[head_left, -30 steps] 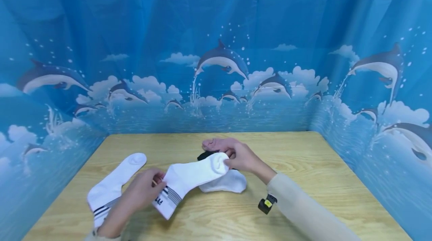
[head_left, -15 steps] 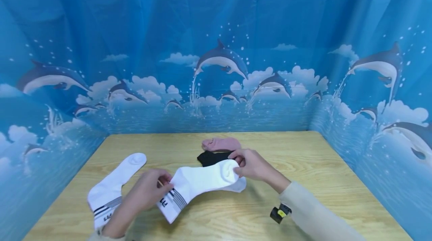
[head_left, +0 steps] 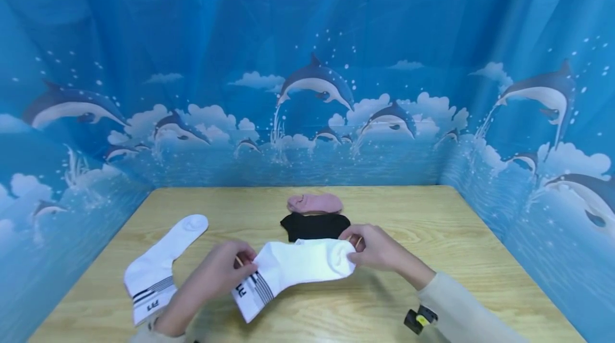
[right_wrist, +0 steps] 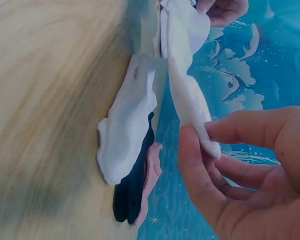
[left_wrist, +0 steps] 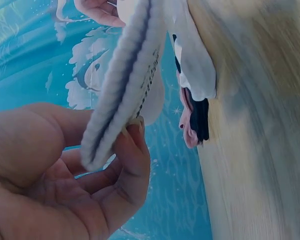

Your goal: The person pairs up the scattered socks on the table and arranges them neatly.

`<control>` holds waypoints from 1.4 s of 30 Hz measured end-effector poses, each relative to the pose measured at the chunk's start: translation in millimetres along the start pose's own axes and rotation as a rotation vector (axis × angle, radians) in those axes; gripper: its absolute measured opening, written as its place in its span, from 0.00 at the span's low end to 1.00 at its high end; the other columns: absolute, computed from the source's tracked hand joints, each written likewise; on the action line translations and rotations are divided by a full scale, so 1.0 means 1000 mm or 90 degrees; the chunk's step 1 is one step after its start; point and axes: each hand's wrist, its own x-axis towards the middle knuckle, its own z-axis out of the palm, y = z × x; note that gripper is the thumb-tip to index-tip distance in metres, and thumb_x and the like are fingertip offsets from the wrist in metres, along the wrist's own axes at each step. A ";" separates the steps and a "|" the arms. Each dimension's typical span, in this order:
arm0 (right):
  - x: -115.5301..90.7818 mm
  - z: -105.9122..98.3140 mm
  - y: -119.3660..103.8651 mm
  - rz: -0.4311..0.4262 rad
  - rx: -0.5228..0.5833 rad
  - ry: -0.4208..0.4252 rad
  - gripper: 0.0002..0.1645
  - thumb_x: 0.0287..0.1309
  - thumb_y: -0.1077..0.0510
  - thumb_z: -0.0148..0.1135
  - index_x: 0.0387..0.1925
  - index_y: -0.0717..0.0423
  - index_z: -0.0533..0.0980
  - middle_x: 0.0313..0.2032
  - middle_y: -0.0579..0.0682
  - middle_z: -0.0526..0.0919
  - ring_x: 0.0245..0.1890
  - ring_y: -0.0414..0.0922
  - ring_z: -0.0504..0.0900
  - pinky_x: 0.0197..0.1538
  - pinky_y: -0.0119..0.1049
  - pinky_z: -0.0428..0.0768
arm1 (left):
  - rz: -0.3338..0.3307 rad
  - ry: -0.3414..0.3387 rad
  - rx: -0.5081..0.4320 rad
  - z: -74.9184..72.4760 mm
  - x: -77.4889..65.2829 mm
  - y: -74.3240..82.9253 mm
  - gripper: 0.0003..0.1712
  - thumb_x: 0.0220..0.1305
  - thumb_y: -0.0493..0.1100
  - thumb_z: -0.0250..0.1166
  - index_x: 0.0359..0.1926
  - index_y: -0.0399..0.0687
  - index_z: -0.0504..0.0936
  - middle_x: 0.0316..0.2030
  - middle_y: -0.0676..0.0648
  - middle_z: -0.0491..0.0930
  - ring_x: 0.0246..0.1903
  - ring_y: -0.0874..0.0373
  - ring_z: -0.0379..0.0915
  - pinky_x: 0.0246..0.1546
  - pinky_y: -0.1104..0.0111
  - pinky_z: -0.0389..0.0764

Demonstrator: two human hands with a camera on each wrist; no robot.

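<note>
A white crew sock (head_left: 307,263) with dark stripes and lettering at its cuff is stretched between both hands above the table. My left hand (head_left: 223,271) pinches the cuff side between thumb and fingers; in the left wrist view the ribbed cuff opening (left_wrist: 121,75) faces the camera. At the toe end, my right hand (head_left: 377,249) pinches the fabric. Below the held sock, the right wrist view shows a short white sock (right_wrist: 130,125) on the table, mostly hidden from the head view. A matching white striped sock (head_left: 158,263) lies flat to the left.
Behind the held sock, a black sock (head_left: 317,225) lies on the wooden table (head_left: 432,257), with a pink sock (head_left: 317,203) just beyond it. A blue dolphin-print curtain (head_left: 307,65) surrounds the table's back and sides.
Both hands have carried the white crew sock rightward and a little toward the front. The black and pink socks now show fully, while the short white sock beneath has become mostly covered.
</note>
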 end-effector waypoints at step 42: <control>-0.027 0.027 0.025 0.035 0.038 -0.060 0.18 0.45 0.71 0.71 0.43 0.66 0.83 0.29 0.49 0.80 0.30 0.42 0.76 0.30 0.27 0.76 | 0.002 -0.121 0.046 0.029 -0.003 -0.013 0.10 0.55 0.37 0.77 0.26 0.47 0.82 0.23 0.52 0.77 0.25 0.60 0.71 0.26 0.72 0.72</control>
